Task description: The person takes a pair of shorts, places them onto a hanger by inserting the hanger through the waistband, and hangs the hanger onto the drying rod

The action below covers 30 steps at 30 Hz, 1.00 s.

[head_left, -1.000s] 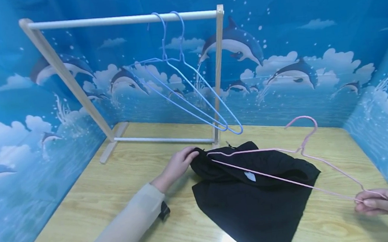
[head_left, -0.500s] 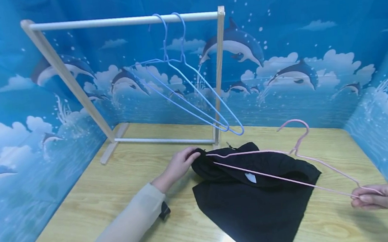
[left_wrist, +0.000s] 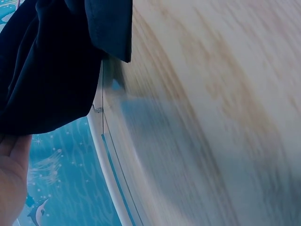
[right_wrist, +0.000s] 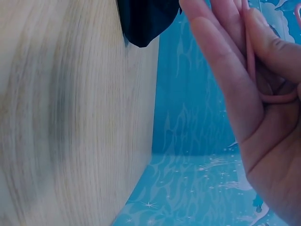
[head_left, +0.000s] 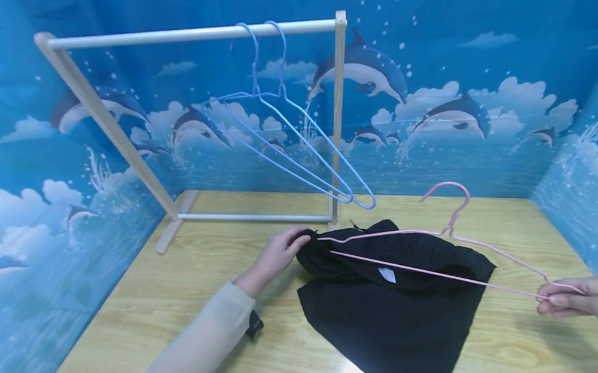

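Note:
A black garment with a white label lies on the table, its upper part bunched and gaping. My left hand pinches its upper left corner between thumb and fingers; in the left wrist view the cloth hangs over the fingertips. With my right hand I grip the right end of a pink wire hanger. The hanger's left end is hidden inside the garment near my left hand, and its hook points up. In the right wrist view the pink wire runs between thumb and fingers.
Behind the garment stands a wooden rack with a white top bar. Two blue hangers hang from its right part, their lower ends close above the garment. Dolphin-printed sheets wall in the table at the back and sides.
My right hand has moved left and slightly up, pushing the pink hanger's left end into the garment. My left hand keeps its hold in nearly the same place.

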Motion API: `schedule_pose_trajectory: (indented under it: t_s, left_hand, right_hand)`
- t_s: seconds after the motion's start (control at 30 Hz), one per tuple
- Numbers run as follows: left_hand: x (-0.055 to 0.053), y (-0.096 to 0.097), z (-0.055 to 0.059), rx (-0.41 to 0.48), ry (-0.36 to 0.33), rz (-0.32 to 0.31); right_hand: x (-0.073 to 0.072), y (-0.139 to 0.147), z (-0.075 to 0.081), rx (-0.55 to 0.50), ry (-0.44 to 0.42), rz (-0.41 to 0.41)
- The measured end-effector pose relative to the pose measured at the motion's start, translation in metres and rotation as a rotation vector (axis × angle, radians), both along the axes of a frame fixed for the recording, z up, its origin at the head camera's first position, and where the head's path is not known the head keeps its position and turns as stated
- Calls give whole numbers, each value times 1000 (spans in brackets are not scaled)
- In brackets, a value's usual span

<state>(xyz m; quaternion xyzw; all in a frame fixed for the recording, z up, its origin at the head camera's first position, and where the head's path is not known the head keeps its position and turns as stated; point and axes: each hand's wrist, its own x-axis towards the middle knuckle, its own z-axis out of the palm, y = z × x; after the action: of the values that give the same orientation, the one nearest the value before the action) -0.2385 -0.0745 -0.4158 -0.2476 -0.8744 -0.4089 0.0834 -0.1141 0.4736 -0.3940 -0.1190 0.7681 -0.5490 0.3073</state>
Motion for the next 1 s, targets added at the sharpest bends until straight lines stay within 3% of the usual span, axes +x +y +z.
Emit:
schedule_pose_trajectory:
  t_s: [0.47,0.73,1.0]
  left_hand:
    - [1,0,7,-22,-17,-45]
    - [-2,3,11,-43,11,-65]
    - [-2,6,14,-61,18,-69]
  right_hand:
    - [0,2,-3,-44,-24,-5]
    - [3,1,-7,-128,-7,20]
    - [1,1,-3,-67,-24,-6]
